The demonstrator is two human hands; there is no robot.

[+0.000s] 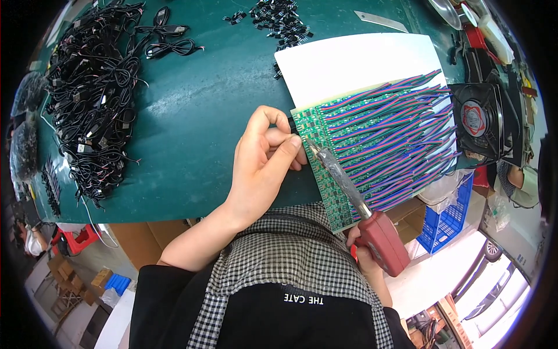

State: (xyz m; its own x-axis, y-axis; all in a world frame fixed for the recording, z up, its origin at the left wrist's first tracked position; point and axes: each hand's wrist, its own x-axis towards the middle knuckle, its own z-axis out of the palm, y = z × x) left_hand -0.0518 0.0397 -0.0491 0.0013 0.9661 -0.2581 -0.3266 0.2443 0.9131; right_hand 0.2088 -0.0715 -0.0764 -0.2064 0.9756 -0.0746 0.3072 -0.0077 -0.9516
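My left hand point(261, 160) is closed in a pinch at the left edge of a green circuit board panel point(337, 203). A small dark piece shows beside its fingertips, too little of it to name. My right hand point(367, 259), partly hidden behind the tool, grips a soldering gun point(386, 241) with a dark red handle. The gun's metal barrel slants up and left across the panel, and its tip meets the board edge close to my left thumb. Rows of blue, red, green and black wires point(395, 131) run rightward from the panel over a white sheet point(360, 64).
Bundled black USB cables point(96, 104) are heaped on the left of the green table point(192, 116). Small black connectors point(282, 23) lie in a pile at the far side, near a flat blade point(381, 21). A fan point(476, 119) stands at the right, above a blue basket point(444, 218).
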